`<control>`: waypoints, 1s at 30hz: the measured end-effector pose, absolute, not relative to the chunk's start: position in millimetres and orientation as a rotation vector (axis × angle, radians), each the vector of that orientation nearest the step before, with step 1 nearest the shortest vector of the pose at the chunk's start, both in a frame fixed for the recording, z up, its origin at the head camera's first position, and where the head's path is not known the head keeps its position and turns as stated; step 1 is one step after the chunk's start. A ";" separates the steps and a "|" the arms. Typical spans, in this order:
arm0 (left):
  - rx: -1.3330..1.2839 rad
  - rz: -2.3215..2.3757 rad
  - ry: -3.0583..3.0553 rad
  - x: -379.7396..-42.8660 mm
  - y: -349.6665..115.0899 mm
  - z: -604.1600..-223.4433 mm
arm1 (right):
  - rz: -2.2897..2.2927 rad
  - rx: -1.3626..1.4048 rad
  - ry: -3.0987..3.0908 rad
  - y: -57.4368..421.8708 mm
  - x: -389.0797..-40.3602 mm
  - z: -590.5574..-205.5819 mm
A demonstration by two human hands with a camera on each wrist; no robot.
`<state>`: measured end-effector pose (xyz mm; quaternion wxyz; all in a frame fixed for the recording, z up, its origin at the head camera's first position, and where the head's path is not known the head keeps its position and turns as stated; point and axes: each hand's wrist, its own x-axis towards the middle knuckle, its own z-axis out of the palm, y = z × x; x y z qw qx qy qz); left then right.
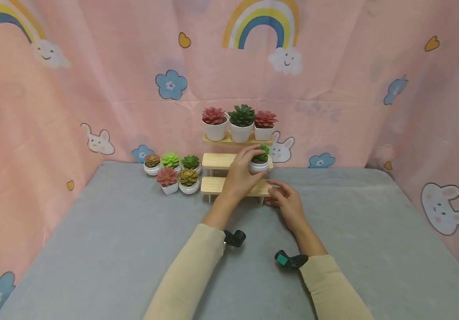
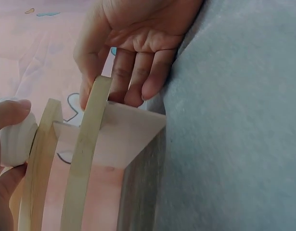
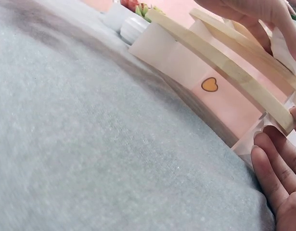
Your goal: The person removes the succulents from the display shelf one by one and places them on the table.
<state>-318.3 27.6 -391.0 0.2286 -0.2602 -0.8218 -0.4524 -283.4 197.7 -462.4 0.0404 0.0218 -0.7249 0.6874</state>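
Note:
My left hand grips a small green succulent in a round white ribbed pot, at the right end of the middle step of a three-step wooden display stand. In the left wrist view, thumb and a finger close around the white pot right at the board. Lower down, my right hand holds the right end of the stand's bottom step. One finger lies over that board's end while the other fingers sit beneath, beside the clear leg panel.
Three potted succulents, a pink one, a dark green one and a red one, stand on the top step. Several more potted succulents cluster left of the stand on the grey cloth-covered table. A pink patterned curtain hangs behind.

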 end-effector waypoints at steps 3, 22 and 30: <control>-0.708 -1.212 -2.251 -314.1 20.3 -392.5 | 2.097 0.068 -2.218 197.6 -284.6 -462.5; -0.649 -1.178 -2.117 -292.2 -39.9 -370.2 | 2.040 0.057 -2.262 198.2 -286.1 -462.4; -0.626 -1.105 -2.083 -286.8 -72.1 -362.2 | 2.040 0.053 -2.272 196.5 -285.6 -463.2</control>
